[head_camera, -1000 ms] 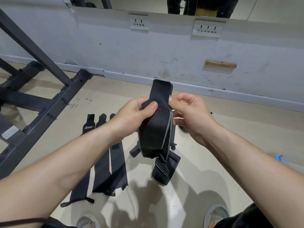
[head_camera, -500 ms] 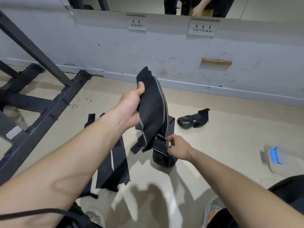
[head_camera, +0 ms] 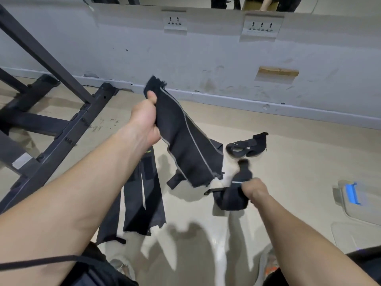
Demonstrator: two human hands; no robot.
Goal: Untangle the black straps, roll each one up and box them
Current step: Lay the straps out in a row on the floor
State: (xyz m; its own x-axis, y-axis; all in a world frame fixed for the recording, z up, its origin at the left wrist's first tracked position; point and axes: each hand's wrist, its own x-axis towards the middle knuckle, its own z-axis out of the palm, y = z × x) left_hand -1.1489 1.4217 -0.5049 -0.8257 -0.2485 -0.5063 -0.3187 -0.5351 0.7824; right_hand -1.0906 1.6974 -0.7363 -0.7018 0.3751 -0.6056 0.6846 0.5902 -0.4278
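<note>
Gripping the upper end of a wide black strap (head_camera: 185, 141) with a grey line along its length, the left hand (head_camera: 144, 122) sat just left of the frame's centre, its thumb pressed on the near face and its fingers curled behind the cloth. The strap hung slanting down toward the lower right, clear of the floor (head_camera: 299, 162), with its frayed lower end loose. Lower and to the right, the right hand (head_camera: 254, 189) had its fingers closed round a shorter black strap (head_camera: 231, 199), which was blurred; one end stuck up above the fist and a thin tab pointed left. A strip of floor showed between the two held straps. Below the left forearm, several flat straps (head_camera: 144, 193) lay side by side on the floor, lengthwise toward the bottom of the frame, one with small yellow lettering near its top. Right of centre, a curled strap (head_camera: 245, 146) lay by itself on the floor, well apart from the flat ones. At the right edge stood a pale plastic container (head_camera: 342, 195) with a blue clip. A dark metal frame (head_camera: 61, 131) filled the left side, and a grey wall (head_camera: 206, 58) with sockets ran along the top.
</note>
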